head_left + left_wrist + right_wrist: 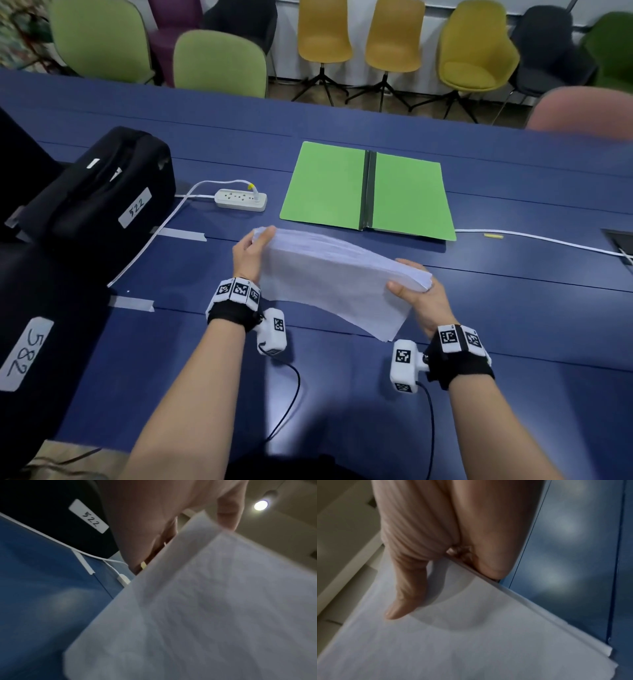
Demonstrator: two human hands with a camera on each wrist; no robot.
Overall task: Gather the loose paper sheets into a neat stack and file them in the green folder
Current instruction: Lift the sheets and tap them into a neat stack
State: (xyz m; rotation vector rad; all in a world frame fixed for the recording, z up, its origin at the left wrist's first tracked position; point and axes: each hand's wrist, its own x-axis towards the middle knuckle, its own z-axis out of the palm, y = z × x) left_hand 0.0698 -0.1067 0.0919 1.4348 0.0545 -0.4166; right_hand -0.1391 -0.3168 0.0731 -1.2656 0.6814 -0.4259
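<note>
A thick stack of white paper sheets [329,277] is held tilted above the blue table [513,308], its lower corners fanned unevenly. My left hand [251,251] grips the stack's upper left end, thumb on top. My right hand [416,294] grips the right end, thumb pressed on the top sheet. The paper stack [214,615] fills the left wrist view beside my left hand [171,524]. In the right wrist view my right hand [436,547] pinches the paper stack [453,642]. The green folder [370,192] lies open and flat beyond the stack.
A white power strip [239,199] with its cable lies left of the folder. Two black cases [99,192] labelled 522 and 582 stand along the left. A white cable [534,236] runs right of the folder. Chairs [322,34] line the far side.
</note>
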